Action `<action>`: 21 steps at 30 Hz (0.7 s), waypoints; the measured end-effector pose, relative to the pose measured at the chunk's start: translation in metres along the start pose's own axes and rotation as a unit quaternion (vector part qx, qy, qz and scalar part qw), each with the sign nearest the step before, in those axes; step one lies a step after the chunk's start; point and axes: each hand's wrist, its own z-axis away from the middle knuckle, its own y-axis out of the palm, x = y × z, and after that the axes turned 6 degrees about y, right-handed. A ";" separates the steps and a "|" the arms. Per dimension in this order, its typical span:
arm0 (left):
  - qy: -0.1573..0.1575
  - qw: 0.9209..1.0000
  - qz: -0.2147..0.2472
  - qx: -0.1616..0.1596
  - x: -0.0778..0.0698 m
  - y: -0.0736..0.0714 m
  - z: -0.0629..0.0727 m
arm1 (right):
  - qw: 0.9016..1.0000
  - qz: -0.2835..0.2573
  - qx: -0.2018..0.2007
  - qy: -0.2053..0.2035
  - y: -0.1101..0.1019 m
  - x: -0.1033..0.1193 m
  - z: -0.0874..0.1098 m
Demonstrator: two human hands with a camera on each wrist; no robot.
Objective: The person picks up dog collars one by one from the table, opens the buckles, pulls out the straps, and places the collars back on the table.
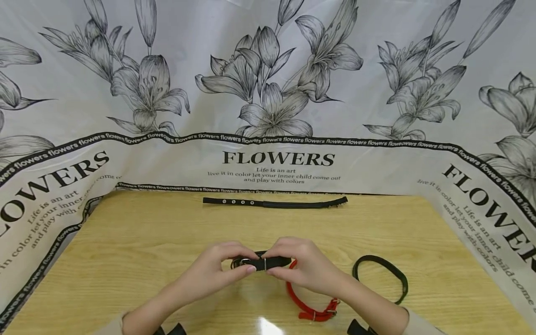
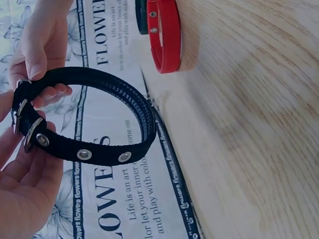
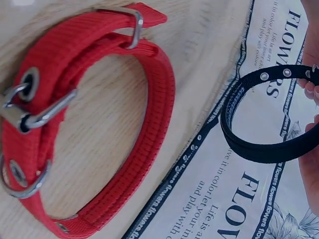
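A black dog collar (image 1: pixel 256 265) is closed into a loop and held up between both hands. My left hand (image 1: pixel 222 264) pinches it beside the metal buckle and D-ring, thumb in front. Opposite, my right hand (image 1: pixel 304 264) grips it close to the pointed strap end, by a metal keeper. In the left wrist view the collar's loop (image 2: pixel 99 155) hangs open toward the camera, with metal eyelets along the lower band. Below the right hand, a red collar (image 1: pixel 302 307) lies buckled in a loop; its buckle, D-ring and eyelets show large in the right wrist view.
On the wooden table (image 1: pixel 138 232), a black collar (image 1: pixel 284 204) lies stretched out flat near the back edge, eyelets toward its left end. A dark looped collar (image 1: pixel 393 267) rests at the right, partly behind the right forearm. Flower-printed cloth (image 1: pixel 276 111) hangs behind and at both sides.
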 end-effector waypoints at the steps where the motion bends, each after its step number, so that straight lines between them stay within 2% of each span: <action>1: 0.015 1.000 -0.009 -0.010 0.000 0.001 0.000 | 1.000 -0.007 -0.001 0.006 0.000 0.000 0.000; 4: 0.064 0.996 -0.038 -0.042 -0.001 0.004 -0.001 | 0.999 -0.028 -0.006 0.022 0.000 -0.001 -0.001; 8: 0.116 0.987 -0.075 -0.084 -0.002 0.005 -0.002 | 0.998 -0.046 -0.010 0.045 -0.001 0.000 -0.003; 15: 0.191 0.962 -0.146 -0.127 -0.004 0.007 -0.007 | 0.993 -0.070 -0.010 0.098 -0.004 0.007 -0.006; 18: 0.205 0.957 -0.155 -0.136 -0.004 0.008 -0.008 | 0.991 -0.075 -0.012 0.110 -0.005 0.007 -0.006; 21: 0.201 0.957 -0.158 -0.137 -0.005 0.008 -0.009 | 0.990 -0.082 -0.012 0.110 -0.005 0.007 -0.007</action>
